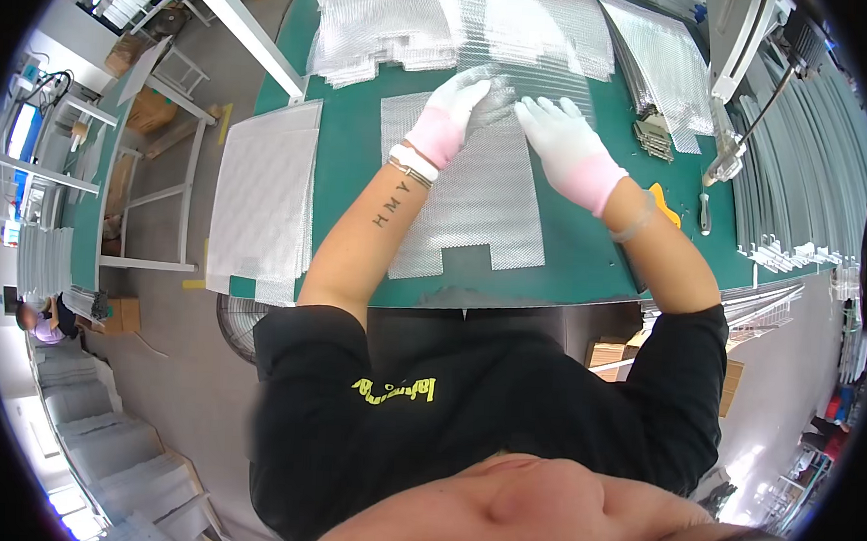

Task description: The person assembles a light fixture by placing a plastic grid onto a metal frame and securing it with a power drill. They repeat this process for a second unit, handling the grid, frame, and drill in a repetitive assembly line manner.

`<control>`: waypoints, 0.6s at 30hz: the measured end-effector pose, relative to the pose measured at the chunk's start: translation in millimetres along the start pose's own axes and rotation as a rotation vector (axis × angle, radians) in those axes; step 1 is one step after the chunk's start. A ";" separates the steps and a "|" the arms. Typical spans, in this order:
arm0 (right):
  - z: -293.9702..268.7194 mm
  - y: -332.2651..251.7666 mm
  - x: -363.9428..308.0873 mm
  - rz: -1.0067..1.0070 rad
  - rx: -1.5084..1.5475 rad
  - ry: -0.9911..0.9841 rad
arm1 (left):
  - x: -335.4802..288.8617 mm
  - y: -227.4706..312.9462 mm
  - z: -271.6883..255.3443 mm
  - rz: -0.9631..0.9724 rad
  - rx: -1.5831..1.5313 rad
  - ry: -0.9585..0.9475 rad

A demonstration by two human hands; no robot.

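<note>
In a white and pink glove, my left hand (462,107) lies palm down with its fingers stretched out at the far end of a silvery mesh sheet (475,200). This sheet has a rectangular notch in its near edge and lies on the green table (351,170). My right hand (566,151), gloved alike, rests at the sheet's right edge, fingers extended and slightly apart. Neither hand grips anything. Just beyond the fingertips is a see-through sheet with fine parallel lines (543,82); its overlap with the mesh is hard to make out.
Stacked mesh sheets lie at left (263,195), at the back (386,27) and at back right (660,63). Small metal strips (654,138), a yellow tool (663,205) and a screwdriver (705,213) lie right. Beyond them stand a metal post (743,42) and long pale strips (796,170).
</note>
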State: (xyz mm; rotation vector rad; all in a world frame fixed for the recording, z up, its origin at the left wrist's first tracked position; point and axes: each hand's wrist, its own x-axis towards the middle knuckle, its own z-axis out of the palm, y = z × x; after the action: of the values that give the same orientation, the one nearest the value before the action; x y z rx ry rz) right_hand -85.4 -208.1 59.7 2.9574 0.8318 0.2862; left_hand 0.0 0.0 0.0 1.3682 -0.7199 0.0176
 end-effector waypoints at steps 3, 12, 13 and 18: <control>-57.5 7.7 -18.0 0.039 -0.105 0.128 | -6.2 26.1 -2.9 -0.216 -0.166 0.067; -14.2 -60.8 -94.1 0.587 0.970 0.339 | -131.4 127.2 7.7 -0.385 0.241 0.396; -5.9 -70.8 -98.2 0.563 0.898 0.352 | -147.1 123.1 12.7 -0.347 0.440 0.475; 7.5 -91.8 -104.1 0.556 0.750 0.257 | -185.1 110.4 12.1 -0.212 1.040 0.305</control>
State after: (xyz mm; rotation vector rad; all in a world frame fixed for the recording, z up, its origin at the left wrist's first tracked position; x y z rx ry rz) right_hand -218.0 -184.2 25.8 3.8891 0.0821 0.4683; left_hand -197.0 87.6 9.5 2.3586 -0.2767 0.4781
